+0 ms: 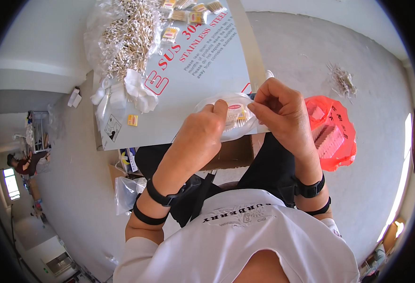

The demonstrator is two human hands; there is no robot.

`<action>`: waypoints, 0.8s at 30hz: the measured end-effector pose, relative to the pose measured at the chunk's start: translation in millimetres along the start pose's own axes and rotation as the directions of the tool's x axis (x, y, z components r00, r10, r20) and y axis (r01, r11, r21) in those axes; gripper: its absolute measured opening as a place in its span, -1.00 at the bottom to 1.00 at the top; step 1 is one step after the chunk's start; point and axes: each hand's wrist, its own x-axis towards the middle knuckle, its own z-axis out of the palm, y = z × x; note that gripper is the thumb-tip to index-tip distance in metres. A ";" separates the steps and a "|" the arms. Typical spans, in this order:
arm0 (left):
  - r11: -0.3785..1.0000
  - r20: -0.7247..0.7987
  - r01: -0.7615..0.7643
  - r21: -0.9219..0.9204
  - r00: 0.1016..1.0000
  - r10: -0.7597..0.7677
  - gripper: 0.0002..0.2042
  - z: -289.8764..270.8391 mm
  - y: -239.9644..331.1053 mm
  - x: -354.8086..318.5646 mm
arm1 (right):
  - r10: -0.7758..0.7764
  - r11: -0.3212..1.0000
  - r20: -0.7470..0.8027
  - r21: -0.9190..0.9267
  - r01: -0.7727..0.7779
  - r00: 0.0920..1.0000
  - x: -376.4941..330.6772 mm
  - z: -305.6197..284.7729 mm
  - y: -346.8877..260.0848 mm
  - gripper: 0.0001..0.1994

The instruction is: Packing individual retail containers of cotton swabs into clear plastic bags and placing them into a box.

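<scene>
Close to the table's near edge, a small clear plastic bag (230,135) with cotton swabs (239,123) and a printed label inside is held between my two hands. My left hand (201,129) is closed on the bag's left side, its fingers curled. On the opposite side, my right hand (283,111) pinches the bag's edge between thumb and forefinger. Farther off on the table lie filled swab packs (170,34) and a large heap of loose cotton swabs (129,40) in a clear plastic bag.
White crumpled plastic (139,89) and a small yellow card (132,120) lie on the table (207,85). A red bag (346,141) with pink bundles is at right. Spilled swabs (343,80) lie on the floor. An opened cardboard box (233,153) is below the edge. Another person (26,164) sits far left.
</scene>
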 end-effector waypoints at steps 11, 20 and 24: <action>0.868 0.051 0.011 0.497 0.998 -0.042 -0.89 -1.8 -2.6 17.7 | -0.030 0.995 -0.011 -0.095 0.029 0.999 3.9 0.7 -2.6 -0.87; 0.963 -0.434 0.269 -0.011 0.866 -0.247 -0.62 -3.7 -28.8 -14.6 | -0.425 0.740 0.198 -0.485 0.465 0.883 -6.7 19.6 -69.7 -0.80; 0.804 -0.199 0.407 -0.433 0.827 -0.526 -0.66 -1.1 -32.6 -14.9 | -0.204 0.331 0.523 -0.759 0.561 0.828 8.2 39.3 -45.6 -0.94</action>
